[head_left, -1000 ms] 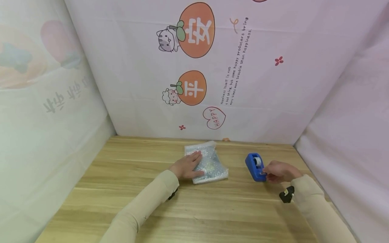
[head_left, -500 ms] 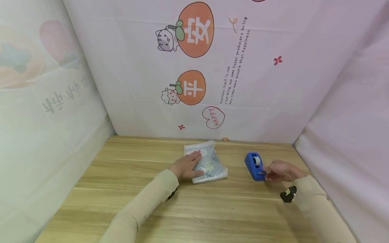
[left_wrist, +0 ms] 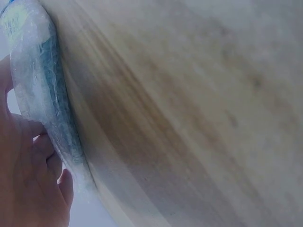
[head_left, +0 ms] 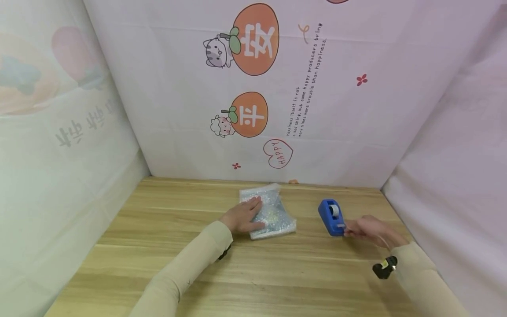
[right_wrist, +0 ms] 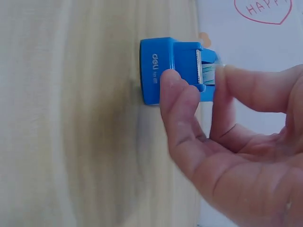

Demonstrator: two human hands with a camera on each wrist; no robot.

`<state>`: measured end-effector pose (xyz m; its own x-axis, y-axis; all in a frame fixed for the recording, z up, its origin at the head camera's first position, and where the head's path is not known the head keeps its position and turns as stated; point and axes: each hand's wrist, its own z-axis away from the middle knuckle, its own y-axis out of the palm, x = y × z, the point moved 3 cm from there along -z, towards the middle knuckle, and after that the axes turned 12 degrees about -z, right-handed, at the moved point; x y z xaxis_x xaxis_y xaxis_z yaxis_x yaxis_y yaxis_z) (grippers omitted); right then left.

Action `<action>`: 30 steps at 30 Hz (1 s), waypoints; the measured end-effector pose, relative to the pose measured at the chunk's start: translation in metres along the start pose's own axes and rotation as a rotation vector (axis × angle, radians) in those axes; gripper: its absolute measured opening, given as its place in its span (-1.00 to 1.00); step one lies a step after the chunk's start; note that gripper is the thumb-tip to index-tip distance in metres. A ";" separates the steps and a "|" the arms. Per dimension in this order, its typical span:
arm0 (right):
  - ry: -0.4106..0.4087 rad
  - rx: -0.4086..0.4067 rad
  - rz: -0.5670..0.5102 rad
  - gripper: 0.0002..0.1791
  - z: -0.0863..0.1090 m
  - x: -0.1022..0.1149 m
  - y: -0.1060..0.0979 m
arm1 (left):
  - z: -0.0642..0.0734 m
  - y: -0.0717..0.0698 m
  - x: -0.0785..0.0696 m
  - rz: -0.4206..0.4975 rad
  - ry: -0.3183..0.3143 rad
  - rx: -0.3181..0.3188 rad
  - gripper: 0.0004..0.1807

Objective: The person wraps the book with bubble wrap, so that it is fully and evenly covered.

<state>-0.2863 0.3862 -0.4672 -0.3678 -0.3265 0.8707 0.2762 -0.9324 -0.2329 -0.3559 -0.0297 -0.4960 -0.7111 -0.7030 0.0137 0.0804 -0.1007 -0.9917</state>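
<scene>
A flat parcel in bubble wrap (head_left: 276, 216) lies on the wooden table, bluish through the clear wrap. My left hand (head_left: 242, 216) rests on its left part with fingers extended; in the left wrist view the parcel (left_wrist: 45, 71) is seen edge-on beside that hand. To the right stands a blue tape dispenser (head_left: 327, 216) holding a small roll (head_left: 334, 210). My right hand (head_left: 372, 228) is at its front end. In the right wrist view, thumb and index finger pinch the end of the tape (right_wrist: 208, 74) by the toothed cutter, the other fingers near the dispenser's front.
A printed white cloth (head_left: 178, 88) hangs behind the table's back edge, with further cloth walls at left and right. Bare wood (head_left: 257, 277) lies in front of the parcel and between it and the dispenser.
My right hand and wrist have moved slightly right and toward me, drawing a short length of tape from the dispenser. The left hand and the parcel have stayed put.
</scene>
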 end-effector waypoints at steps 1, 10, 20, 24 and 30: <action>-0.015 0.011 0.021 -0.70 0.003 -0.001 0.000 | -0.001 0.001 0.000 -0.002 -0.002 0.003 -0.04; -0.017 0.118 -0.091 -0.62 0.008 -0.010 0.002 | -0.003 0.003 0.003 -0.012 -0.010 0.000 -0.03; -0.021 0.170 -0.106 -0.67 0.002 -0.020 0.005 | -0.002 0.003 0.002 -0.008 -0.012 -0.010 -0.04; -0.006 0.125 -0.110 -0.68 -0.001 -0.026 0.007 | -0.001 0.003 0.002 -0.012 -0.014 -0.005 -0.04; -0.006 -0.008 -0.072 -0.73 -0.002 -0.030 0.009 | -0.001 0.002 0.001 -0.010 -0.007 -0.005 -0.04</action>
<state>-0.2748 0.3875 -0.4967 -0.3809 -0.2572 0.8881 0.2420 -0.9548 -0.1727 -0.3568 -0.0302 -0.4980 -0.7069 -0.7069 0.0247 0.0699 -0.1046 -0.9921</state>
